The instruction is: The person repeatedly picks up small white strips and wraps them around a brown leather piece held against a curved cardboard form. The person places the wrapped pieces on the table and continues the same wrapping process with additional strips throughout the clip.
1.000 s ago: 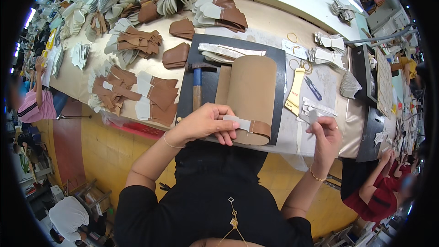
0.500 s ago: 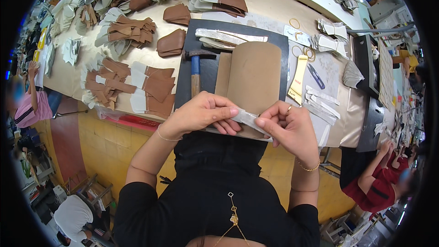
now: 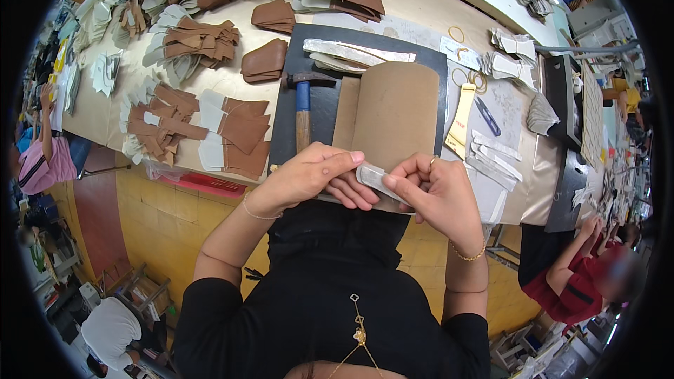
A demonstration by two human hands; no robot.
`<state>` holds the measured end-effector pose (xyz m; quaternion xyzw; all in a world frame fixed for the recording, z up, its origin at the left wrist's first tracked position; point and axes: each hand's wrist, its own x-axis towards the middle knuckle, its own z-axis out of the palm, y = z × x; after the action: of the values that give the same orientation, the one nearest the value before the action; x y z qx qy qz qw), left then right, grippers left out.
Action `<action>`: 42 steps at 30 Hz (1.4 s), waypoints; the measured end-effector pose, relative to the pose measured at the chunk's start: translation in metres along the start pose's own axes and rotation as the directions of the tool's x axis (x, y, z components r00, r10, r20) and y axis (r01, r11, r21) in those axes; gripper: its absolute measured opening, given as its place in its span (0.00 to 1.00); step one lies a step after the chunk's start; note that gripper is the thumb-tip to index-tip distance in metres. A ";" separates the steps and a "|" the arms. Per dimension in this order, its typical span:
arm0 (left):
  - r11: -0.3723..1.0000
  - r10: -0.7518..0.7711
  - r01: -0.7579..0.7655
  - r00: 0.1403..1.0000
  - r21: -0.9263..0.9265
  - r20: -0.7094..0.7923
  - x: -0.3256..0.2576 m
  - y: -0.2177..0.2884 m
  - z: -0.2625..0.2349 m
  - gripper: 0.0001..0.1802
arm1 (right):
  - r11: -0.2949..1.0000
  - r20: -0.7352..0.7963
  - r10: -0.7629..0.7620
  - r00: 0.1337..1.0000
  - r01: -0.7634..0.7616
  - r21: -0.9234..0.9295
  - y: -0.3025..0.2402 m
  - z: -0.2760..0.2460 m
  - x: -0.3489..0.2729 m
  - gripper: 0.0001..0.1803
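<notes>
The small pale strip, held low and just right of centre in the frame at the near end of the brown curved block, looks light, thin and bendable, more likely to crease or flex than to break, so a gentle fingertip pinch near either end should suit it. The right hand has thumb and fingers closed narrowly on the strip's right end, while the left hand is at its other end, the thumb just beside it; whether those fingers grip it, I cannot tell.
</notes>
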<state>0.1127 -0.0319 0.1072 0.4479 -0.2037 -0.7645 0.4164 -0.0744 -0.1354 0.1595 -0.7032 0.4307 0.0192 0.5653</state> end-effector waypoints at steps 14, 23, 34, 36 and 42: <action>0.997 0.049 -0.049 0.999 0.066 -0.009 0.000 -0.001 0.004 0.15 | 0.999 -0.045 -0.026 0.999 0.024 -0.038 -0.002 0.004 0.000 0.11; 0.998 0.028 -0.026 0.999 0.065 -0.025 0.000 -0.001 0.005 0.15 | 0.999 -0.050 -0.018 0.999 0.016 -0.043 -0.003 0.004 0.000 0.10; 0.995 0.096 -0.092 0.991 0.047 -0.095 0.001 -0.004 0.009 0.10 | 0.998 -0.007 -0.023 1.000 0.023 0.067 0.005 -0.004 -0.005 0.08; 0.995 0.094 -0.090 0.989 0.042 -0.114 0.001 -0.006 0.007 0.10 | 0.997 -0.015 -0.059 0.998 0.060 0.056 0.008 -0.011 -0.010 0.08; 0.985 0.171 -0.169 0.979 0.026 -0.108 0.002 -0.015 -0.002 0.09 | 0.995 -0.043 -0.059 0.997 0.062 0.077 0.022 -0.021 -0.012 0.08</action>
<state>0.1067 -0.0245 0.0950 0.4738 -0.2245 -0.6985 0.4870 -0.1057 -0.1453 0.1565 -0.6937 0.4210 -0.0294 0.5837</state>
